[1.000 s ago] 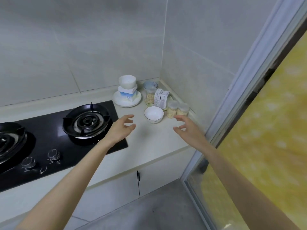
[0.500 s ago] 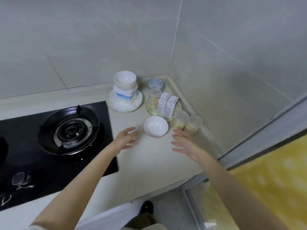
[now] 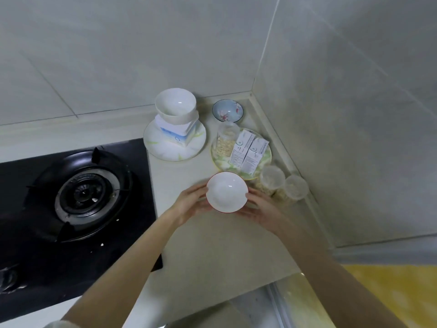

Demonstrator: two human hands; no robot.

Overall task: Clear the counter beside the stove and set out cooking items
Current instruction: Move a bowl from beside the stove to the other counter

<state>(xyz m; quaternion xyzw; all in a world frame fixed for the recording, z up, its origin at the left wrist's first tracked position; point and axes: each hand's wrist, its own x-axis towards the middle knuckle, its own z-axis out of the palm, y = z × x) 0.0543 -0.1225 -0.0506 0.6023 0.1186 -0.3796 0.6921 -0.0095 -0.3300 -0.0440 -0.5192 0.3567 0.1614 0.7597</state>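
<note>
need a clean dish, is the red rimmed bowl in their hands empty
Empty: the bowl shows only bare white inside, no food.

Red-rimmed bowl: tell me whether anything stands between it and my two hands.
Nothing visible does. The left hand and the right hand hold the red-rimmed bowl by its opposite sides. The nearest clutter, two clear jars, stands just behind the right hand, not between.

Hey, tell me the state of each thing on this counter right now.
red-rimmed bowl, empty, upright, held from two sides
left hand, gripping the bowl's left side
right hand, gripping its right side
stove burner, unlit
blue floral bowl, upright, empty
top white bowl, upright, stacked on a box
</note>
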